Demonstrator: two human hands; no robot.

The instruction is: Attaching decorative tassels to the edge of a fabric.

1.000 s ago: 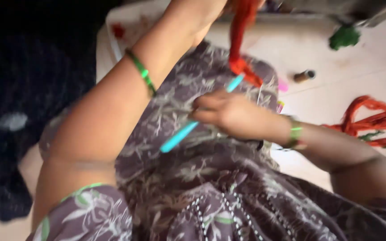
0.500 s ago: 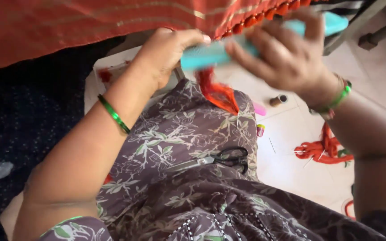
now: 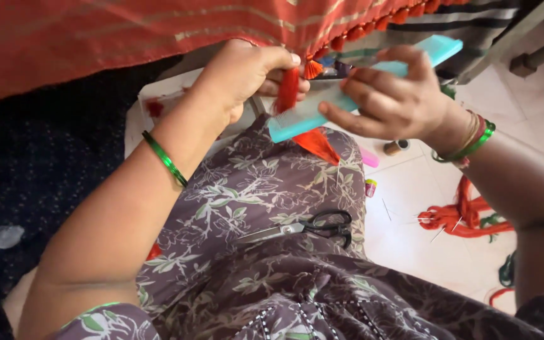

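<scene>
My left hand (image 3: 243, 72) pinches a red-orange tassel (image 3: 288, 88) that hangs from the edge of a red cloth with gold stripes (image 3: 127, 38). My right hand (image 3: 388, 97) holds a turquoise comb (image 3: 347, 94) across the tassel, its teeth in the threads. The tassel's loose end (image 3: 319, 145) fans out below the comb. Further small orange tassels (image 3: 373, 28) line the cloth's edge to the right. Both wrists wear green bangles.
Black-handled scissors (image 3: 303, 228) lie on my lap on the patterned grey dress (image 3: 266, 208). On the pale floor at right lie a bundle of red thread (image 3: 467, 217), a small thread spool (image 3: 396, 147) and a pink item (image 3: 369, 158). Dark fabric (image 3: 45, 164) covers the left.
Both hands rose from my lap to the cloth's edge. My left hand now pinches a tassel, and the comb has come down across it.
</scene>
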